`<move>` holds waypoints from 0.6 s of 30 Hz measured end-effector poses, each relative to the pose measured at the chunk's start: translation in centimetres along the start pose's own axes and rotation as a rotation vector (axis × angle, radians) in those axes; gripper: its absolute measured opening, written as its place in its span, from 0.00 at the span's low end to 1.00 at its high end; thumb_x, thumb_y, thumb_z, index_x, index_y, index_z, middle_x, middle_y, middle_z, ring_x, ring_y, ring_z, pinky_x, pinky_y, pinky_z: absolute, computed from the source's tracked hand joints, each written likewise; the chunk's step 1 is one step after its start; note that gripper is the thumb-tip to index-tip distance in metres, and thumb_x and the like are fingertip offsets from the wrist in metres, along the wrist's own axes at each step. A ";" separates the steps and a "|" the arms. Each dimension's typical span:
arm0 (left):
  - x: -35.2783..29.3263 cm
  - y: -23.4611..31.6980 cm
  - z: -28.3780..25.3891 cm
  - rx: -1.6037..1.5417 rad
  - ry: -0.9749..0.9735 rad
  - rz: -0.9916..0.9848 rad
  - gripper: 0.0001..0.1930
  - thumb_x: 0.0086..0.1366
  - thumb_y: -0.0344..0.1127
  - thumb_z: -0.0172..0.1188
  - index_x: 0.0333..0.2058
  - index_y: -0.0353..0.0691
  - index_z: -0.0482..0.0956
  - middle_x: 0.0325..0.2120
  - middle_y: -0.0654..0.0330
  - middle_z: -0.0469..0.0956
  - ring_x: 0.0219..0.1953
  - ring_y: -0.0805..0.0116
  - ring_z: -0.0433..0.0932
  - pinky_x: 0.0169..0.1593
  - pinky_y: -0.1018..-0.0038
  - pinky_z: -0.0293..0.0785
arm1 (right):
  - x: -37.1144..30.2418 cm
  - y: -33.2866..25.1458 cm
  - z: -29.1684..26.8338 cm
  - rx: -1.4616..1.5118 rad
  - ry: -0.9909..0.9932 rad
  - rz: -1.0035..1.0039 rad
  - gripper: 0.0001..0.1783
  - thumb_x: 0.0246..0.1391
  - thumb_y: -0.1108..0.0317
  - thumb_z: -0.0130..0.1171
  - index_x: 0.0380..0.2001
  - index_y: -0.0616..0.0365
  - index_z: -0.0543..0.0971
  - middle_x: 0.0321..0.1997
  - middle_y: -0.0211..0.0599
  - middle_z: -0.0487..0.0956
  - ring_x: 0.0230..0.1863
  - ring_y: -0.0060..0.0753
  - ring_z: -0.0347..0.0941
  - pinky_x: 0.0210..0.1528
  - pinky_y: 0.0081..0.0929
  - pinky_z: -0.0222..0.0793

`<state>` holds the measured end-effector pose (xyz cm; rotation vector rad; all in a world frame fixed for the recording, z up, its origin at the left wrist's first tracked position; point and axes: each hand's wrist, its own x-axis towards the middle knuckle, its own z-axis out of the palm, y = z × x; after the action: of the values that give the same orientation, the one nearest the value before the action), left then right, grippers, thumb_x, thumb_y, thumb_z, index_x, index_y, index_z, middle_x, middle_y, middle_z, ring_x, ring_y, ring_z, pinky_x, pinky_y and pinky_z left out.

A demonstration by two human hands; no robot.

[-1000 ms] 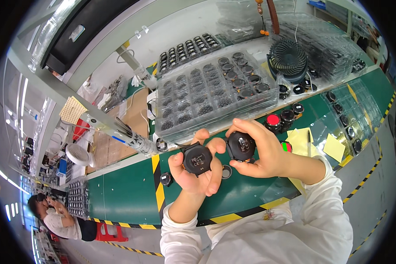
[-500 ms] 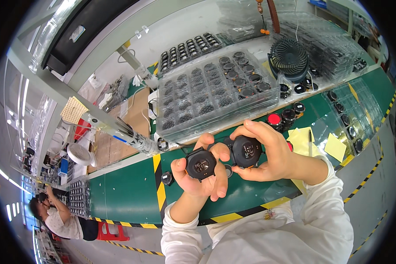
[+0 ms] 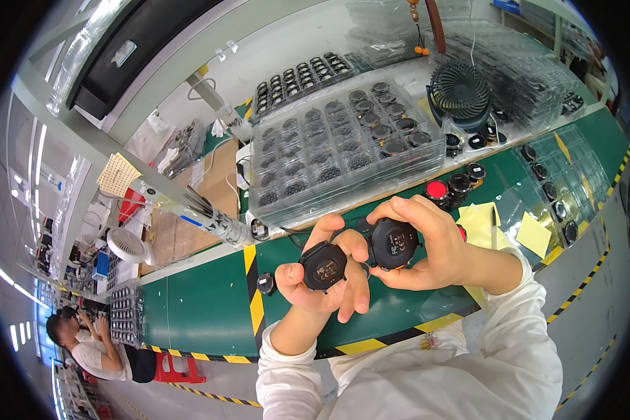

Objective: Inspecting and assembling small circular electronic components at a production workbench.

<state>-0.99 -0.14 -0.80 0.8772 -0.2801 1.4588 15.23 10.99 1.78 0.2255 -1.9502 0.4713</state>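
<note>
My left hand grips a round black watch case between thumb and fingers, its printed back facing up. Close beside it, my right hand pinches a second black watch case by its rim, also back side up. Both are raised above the green bench, side by side and nearly touching. Below them on the bench, a small ring-shaped piece is partly hidden by my fingers. Left of my left hand lies a small round watch part.
Stacked clear trays of watch parts stand behind my hands. A dark fan, a red-topped round piece and yellow paper notes are to the right. A half-filled clear tray lies beyond. A co-worker sits far left.
The watch case in my left hand has tilted and shifted slightly right, toward the other one. My right hand stays nearly still. The co-worker's arms have moved.
</note>
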 end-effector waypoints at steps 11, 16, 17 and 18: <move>0.6 1.7 1.6 0.636 0.251 0.045 0.32 0.56 0.31 0.61 0.58 0.32 0.60 0.49 0.41 0.70 0.18 0.70 0.74 0.16 0.82 0.64 | 0.0 -0.4 -1.1 0.643 -0.134 0.582 0.48 0.49 0.71 0.65 0.69 0.61 0.49 0.49 0.49 0.74 0.52 0.38 0.72 0.58 0.33 0.63; 0.8 1.9 1.9 1.470 0.534 0.121 0.26 0.53 0.22 0.60 0.53 0.34 0.68 0.44 0.53 0.73 0.29 0.75 0.72 0.32 0.82 0.67 | 0.4 0.7 -0.3 1.383 -0.020 0.977 0.36 0.65 0.51 0.48 0.70 0.50 0.52 0.48 0.46 0.74 0.37 0.27 0.67 0.39 0.24 0.63; 0.7 1.9 1.6 1.679 0.586 0.143 0.26 0.51 0.21 0.60 0.51 0.35 0.70 0.43 0.55 0.74 0.33 0.73 0.73 0.37 0.80 0.69 | 0.3 0.9 0.0 1.526 0.030 1.042 0.33 0.67 0.50 0.44 0.70 0.47 0.54 0.48 0.46 0.74 0.34 0.26 0.65 0.36 0.23 0.61; 0.8 1.9 1.2 1.677 0.587 0.149 0.26 0.51 0.21 0.60 0.51 0.35 0.70 0.43 0.55 0.74 0.33 0.73 0.73 0.37 0.80 0.69 | 0.2 1.1 0.2 1.522 0.025 1.042 0.33 0.67 0.50 0.44 0.70 0.47 0.54 0.48 0.46 0.74 0.34 0.26 0.65 0.36 0.23 0.61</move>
<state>-2.25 -0.61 1.19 1.6001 1.5639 1.8594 14.59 11.89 1.60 0.1040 -1.1324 2.5382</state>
